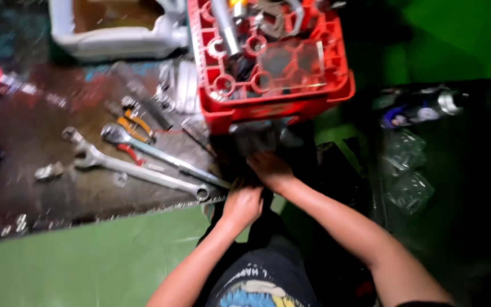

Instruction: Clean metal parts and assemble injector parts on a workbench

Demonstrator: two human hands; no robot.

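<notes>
Left hand (242,203) is curled, grip cannot be told | right hand (269,169) is closed on a dark blurred object (245,149) | both are held just below the red crate (274,111) | wrenches (143,165) are laid left of the crate

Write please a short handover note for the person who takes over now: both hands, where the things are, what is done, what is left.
Left hand: closed on a dark, blurred thing at the mat's edge; what it is cannot be told.
Right hand: on the same dark thing, just below the red crate.
Things: two long spanners and orange-handled pliers lie on the dark mat, untouched. The crate holds metal parts.
Done: cannot tell.
Left: both hands are busy with the dark thing.
</notes>
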